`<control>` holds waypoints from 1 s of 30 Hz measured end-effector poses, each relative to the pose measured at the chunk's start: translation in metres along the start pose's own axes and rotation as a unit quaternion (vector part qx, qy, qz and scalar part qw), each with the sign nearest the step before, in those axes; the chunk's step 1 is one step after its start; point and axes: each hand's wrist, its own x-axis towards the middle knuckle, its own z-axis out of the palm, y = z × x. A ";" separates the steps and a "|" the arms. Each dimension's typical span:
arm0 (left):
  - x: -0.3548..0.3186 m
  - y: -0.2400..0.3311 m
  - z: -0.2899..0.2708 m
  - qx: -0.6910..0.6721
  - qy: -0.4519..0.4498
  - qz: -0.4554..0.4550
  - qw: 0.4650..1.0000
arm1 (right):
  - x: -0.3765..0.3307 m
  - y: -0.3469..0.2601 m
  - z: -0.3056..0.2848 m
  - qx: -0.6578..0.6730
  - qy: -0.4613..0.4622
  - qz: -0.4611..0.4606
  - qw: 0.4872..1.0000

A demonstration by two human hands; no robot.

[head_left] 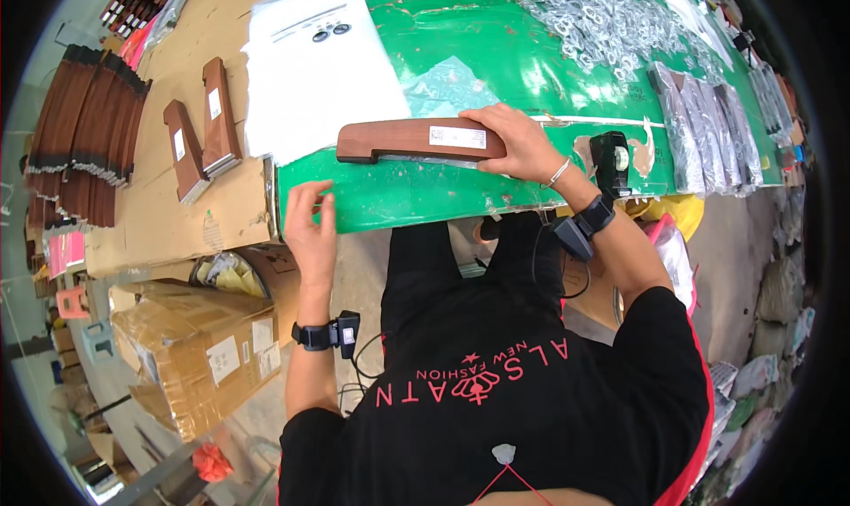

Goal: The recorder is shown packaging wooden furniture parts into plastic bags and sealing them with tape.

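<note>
at nine o'clock a row of dark brown wooden pieces [84, 134] stands packed on edge, and just inward of it two more wooden handles [202, 125] with white labels lie on a cardboard sheet [177, 214]; a taped cardboard box [199, 351] sits at seven o'clock. toward eleven o'clock a stack of clear plastic bags [314, 72] rests on the green table [496, 54]. the left hand [310, 223] hovers at the table's near edge, around nine o'clock from the middle, forearm rising straight from the lower edge with a black wrist device; its fingers are loosely curled and pinched together near the tips, perhaps on a bit of clear tape or film, though what they hold is too faint to tell. the wooden handle [416, 140] lies flat across the table's middle, long axis left to right, notched end pointing to nine o'clock, white label near its right end. it looks stiff, solid and moderately heavy, smooth enough to slide inside clear wrap, best gripped across its width near either end. the right hand [522, 143] presses down on that right end, fingers spread flat over the top, wrist bent, bangle and black band showing. a black tape dispenser [611, 161] stands just beside it at three o'clock, with silver packets [699, 134] beyond and a heap of metal fittings [602, 19] at one o'clock.
</note>
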 end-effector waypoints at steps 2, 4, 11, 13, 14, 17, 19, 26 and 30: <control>-0.001 0.004 0.007 0.002 -0.019 0.013 1.000 | 0.000 0.001 0.000 -0.003 0.003 -0.001 1.000; -0.002 0.010 0.014 0.007 -0.049 0.032 0.998 | 0.002 0.001 0.001 -0.013 -0.023 0.013 1.000; 0.012 0.048 0.056 0.091 -0.172 0.261 0.946 | -0.001 0.008 -0.007 -0.001 0.006 -0.011 1.000; 0.029 0.058 0.072 0.103 -0.161 0.293 0.937 | 0.001 0.001 -0.023 0.002 0.023 0.020 1.000; 0.033 0.061 0.076 0.118 -0.149 0.322 0.928 | 0.002 -0.002 -0.026 0.007 0.032 0.018 0.999; 0.038 0.059 0.084 0.145 -0.174 0.301 0.926 | 0.002 0.001 -0.019 0.000 0.016 0.011 1.000; 0.031 0.049 0.087 0.143 -0.175 0.307 0.925 | 0.001 0.003 -0.011 -0.010 0.014 0.007 1.000; 0.009 0.042 0.089 0.213 -0.119 0.324 0.914 | 0.006 0.014 -0.010 -0.008 -0.015 0.005 1.000; 0.000 0.039 0.092 0.236 -0.093 0.312 0.916 | 0.013 0.015 -0.013 0.013 -0.028 0.004 1.000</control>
